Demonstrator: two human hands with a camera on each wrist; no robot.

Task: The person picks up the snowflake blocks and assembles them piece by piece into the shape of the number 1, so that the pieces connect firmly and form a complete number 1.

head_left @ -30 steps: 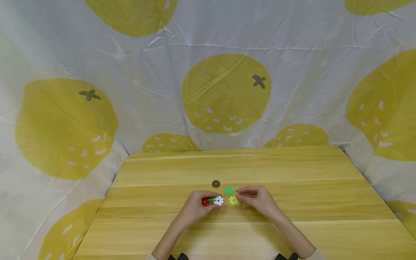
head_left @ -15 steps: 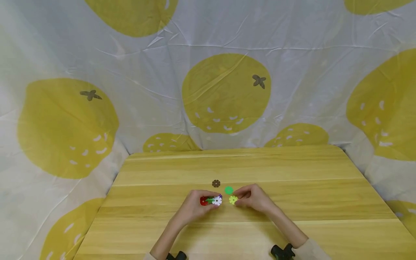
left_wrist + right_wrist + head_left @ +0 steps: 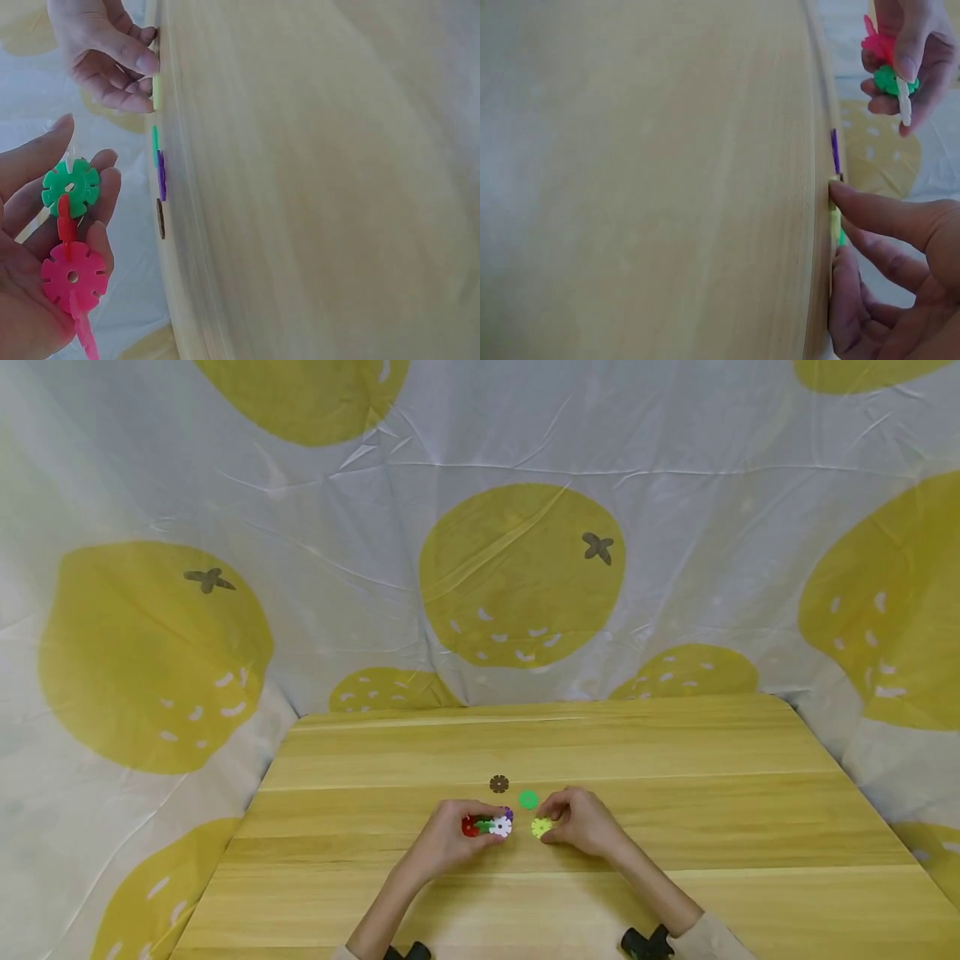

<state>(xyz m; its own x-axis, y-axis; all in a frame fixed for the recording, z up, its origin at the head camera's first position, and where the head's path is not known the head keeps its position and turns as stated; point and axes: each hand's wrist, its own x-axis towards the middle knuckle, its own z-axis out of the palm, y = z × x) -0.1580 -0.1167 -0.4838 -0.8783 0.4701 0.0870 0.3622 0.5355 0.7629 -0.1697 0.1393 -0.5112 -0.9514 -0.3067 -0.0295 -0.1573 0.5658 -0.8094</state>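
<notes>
A chain of interlocking notched plastic discs lies in my left hand (image 3: 448, 837), held between thumb and fingers above the table. In the left wrist view it shows a green disc (image 3: 85, 182), a red disc (image 3: 67, 226) and pink discs (image 3: 90, 279). Its end piece, a white disc (image 3: 501, 827), faces right in the head view. My right hand (image 3: 588, 822) pinches a yellow disc (image 3: 541, 828) by its edge at the tabletop, thumb on the near side. Part of that disc is hidden by the fingers in the right wrist view.
Loose on the wooden table (image 3: 675, 777) are a brown disc (image 3: 498, 784) farther back, a green disc (image 3: 528, 800) beside the right fingertips, and a purple disc (image 3: 509, 813) partly behind the white one. A lemon-print cloth (image 3: 360, 568) hangs behind the table.
My right hand has moved left onto the yellow disc and taken it between thumb and finger; the disc has shifted slightly nearer. The left hand with the chain has drifted a little left.
</notes>
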